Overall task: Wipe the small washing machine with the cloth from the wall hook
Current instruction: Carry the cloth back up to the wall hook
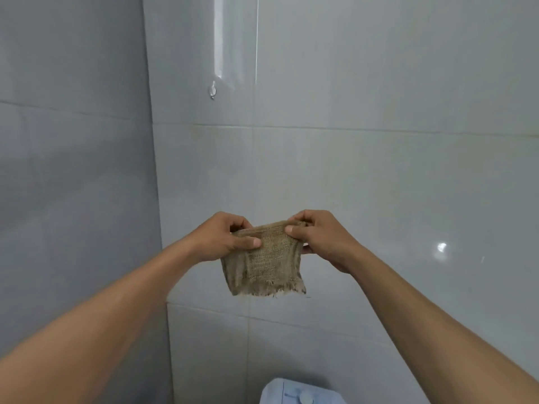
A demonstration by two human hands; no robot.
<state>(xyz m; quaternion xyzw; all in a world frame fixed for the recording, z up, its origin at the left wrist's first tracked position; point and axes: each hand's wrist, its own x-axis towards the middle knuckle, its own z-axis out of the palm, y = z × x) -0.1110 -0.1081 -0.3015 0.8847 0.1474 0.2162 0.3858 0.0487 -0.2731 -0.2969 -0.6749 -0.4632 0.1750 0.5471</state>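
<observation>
— Where was the cloth when you paused?

— You held the cloth [264, 258] in the middle of the frame, out in front of the tiled wall [379, 170], with both arms stretched forward. Your left hand [223, 239] pinched its upper left corner, thumb pressed on the front of the weave and fingers curled behind. Your right hand [322, 237] pinched the upper right corner the same way, so each grip was pressed together on the fabric. The top edge ran between your two hands and the rest hung down freely, its frayed lower edge loose.

— And the hook?

— The wall hook [212, 91] sat in the upper left of the frame, well above your hands, with nothing on it. It was small and I could not make out its shape clearly.

— Was the machine in sight?

— Only a corner. The washing machine [294, 393] showed at the bottom centre of the frame, pale blue and white, well below the cloth and apart from it.
</observation>
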